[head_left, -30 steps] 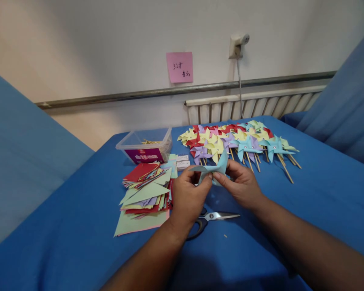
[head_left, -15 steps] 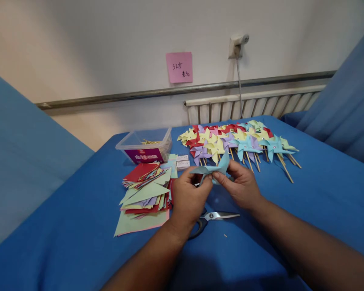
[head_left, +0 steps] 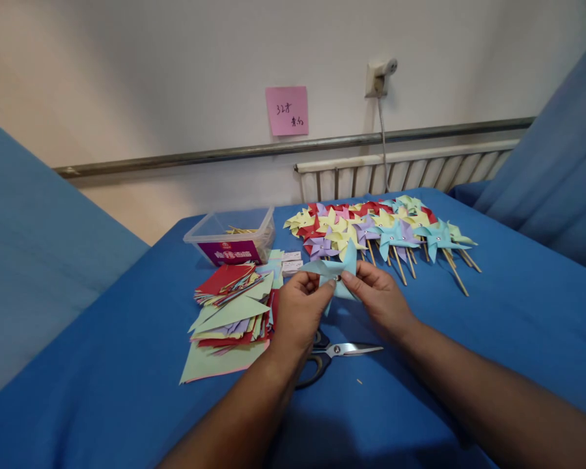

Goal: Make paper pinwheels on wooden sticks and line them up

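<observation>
Between my two hands is a light blue paper pinwheel [head_left: 344, 266], its face turned toward me, with a small shiny pin at its centre. My left hand [head_left: 300, 309] pinches its left side, the thumb close to the pin. On the other side my right hand [head_left: 378, 293] grips the paper, thumb also near the centre. No stick shows on this pinwheel. Below my hands, scissors [head_left: 339, 352] with dark handles lie on the blue cloth [head_left: 410, 404], blades pointing right; my left wrist partly covers a handle.
Finished pinwheels on sticks [head_left: 390, 234] crowd the back right. At left stands a stack of coloured paper [head_left: 234, 312], and behind it a clear plastic box [head_left: 229, 238] holding thin sticks. Two small white boxes [head_left: 292, 264] sit beside it. Blue curtains [head_left: 547, 143] hang at both sides.
The light blue pinwheel has tilted so its face and centre pin now show toward me. Both hands still hold it and have shifted slightly left in view.
</observation>
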Demonstrator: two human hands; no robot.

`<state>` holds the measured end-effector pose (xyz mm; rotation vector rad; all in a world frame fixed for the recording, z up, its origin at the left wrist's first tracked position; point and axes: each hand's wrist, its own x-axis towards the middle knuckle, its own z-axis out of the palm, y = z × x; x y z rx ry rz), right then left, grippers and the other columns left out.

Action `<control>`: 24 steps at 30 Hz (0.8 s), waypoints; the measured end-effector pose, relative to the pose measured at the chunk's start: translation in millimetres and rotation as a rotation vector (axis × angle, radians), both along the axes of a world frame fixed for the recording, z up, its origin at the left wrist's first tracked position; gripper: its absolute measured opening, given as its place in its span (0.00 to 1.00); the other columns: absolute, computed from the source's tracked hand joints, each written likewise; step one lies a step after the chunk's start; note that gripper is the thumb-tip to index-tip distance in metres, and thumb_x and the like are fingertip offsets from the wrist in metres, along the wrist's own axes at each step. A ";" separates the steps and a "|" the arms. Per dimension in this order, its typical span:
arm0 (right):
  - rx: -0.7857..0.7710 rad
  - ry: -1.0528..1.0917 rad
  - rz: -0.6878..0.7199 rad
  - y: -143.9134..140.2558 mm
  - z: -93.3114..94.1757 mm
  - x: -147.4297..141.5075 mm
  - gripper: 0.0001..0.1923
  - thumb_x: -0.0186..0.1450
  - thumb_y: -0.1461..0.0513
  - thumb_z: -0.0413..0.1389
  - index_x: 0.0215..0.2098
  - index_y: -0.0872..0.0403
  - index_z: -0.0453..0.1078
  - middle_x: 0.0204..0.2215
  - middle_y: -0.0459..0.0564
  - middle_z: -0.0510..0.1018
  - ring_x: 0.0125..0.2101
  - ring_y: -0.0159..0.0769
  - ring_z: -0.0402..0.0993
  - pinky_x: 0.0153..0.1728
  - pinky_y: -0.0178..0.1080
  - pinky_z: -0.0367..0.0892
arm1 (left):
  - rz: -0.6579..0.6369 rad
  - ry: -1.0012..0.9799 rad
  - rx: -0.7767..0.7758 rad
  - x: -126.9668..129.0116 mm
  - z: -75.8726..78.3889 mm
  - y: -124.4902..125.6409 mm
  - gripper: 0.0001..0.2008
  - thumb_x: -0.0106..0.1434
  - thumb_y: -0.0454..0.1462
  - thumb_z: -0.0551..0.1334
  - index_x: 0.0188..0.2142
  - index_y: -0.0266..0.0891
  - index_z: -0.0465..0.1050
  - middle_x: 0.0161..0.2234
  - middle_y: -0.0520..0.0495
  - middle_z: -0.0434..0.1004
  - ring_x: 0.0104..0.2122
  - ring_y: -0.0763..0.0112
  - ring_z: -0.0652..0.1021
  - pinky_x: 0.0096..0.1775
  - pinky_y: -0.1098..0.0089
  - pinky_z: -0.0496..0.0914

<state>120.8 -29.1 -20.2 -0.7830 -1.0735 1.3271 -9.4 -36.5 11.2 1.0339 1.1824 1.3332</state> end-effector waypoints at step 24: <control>-0.010 -0.024 -0.056 -1.2 5.8 -4.7 0.14 0.53 0.54 0.66 0.33 0.53 0.73 0.29 0.46 0.79 0.30 0.34 0.73 0.37 0.39 0.67 | 0.004 0.088 0.058 -1.8 -4.1 4.8 0.11 0.48 0.39 0.70 0.28 0.35 0.74 0.25 0.51 0.75 0.25 0.76 0.72 0.29 0.75 0.65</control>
